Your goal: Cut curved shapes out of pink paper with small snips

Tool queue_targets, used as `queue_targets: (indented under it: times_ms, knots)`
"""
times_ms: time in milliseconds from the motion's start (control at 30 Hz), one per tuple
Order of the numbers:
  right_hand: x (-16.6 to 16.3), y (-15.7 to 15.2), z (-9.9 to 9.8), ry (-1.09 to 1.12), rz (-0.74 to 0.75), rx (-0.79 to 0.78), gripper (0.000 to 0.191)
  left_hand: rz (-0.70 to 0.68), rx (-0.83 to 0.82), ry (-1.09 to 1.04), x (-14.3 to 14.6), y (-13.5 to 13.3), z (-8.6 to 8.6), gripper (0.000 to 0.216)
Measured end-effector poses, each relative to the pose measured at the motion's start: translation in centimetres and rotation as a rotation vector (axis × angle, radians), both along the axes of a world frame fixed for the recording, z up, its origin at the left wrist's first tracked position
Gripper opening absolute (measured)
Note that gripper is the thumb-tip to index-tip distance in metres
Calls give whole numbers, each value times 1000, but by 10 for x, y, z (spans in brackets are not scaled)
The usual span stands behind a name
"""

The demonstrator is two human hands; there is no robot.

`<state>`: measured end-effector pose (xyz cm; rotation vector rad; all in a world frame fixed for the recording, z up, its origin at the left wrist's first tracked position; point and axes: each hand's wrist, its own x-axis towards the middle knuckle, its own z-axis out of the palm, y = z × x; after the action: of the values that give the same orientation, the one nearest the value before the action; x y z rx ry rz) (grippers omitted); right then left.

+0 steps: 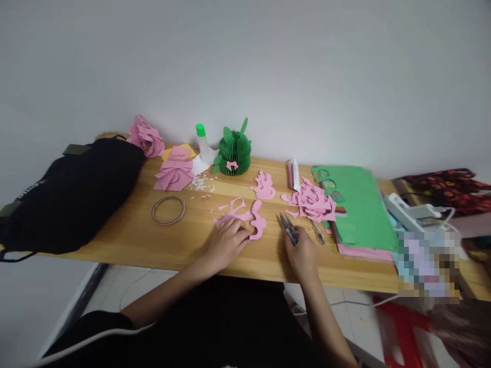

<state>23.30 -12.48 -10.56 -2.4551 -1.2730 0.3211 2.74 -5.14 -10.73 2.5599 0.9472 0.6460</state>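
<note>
My left hand [226, 243] rests on the wooden table with its fingertips closed on the lower end of a curvy pink paper cutout [258, 223]. Beside those fingers, pink paper offcuts [235, 210] lie partly under the hand. My right hand [303, 253] is wrapped round a pair of scissors [288, 228], whose blades point up and left, slightly apart. Farther back lies a stack of pink cut shapes [264, 185]. A heap of pink scraps [312, 200] sits beyond the right hand, with a slim pen-like tool [318, 232] next to it.
A green folded-paper figure [235, 153] and a green-capped glue bottle [202, 140] stand near the wall. On the left are a tape ring [168, 210] and a black bag [76, 194]. Green sheets [360, 204] and a white power strip [406, 212] occupy the right.
</note>
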Motion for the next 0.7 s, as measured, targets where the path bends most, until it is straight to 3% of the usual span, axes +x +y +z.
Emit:
queue_targets:
  times_ms: [100, 267, 367, 500, 600, 700]
  knots:
    - [0, -2, -1, 28, -24, 20, 29, 53, -35, 16, -8, 15, 2, 7]
    - [-1, -4, 0, 145, -39, 67, 30, 287, -124, 46, -46, 53, 5, 13]
    - [-4, -2, 3, 234, -18, 97, 28, 323, -215, 49, -56, 65, 5, 14]
    - [-10, 5, 11, 365, -1, 132, 27, 319, -355, -8, -53, 66, 7, 8]
    - [-16, 9, 18, 514, 30, 139, 24, 310, -482, -104, -49, 61, 10, 15]
    - [-27, 15, 23, 712, 81, 106, 34, 300, -636, -243, -45, 55, 16, 23]
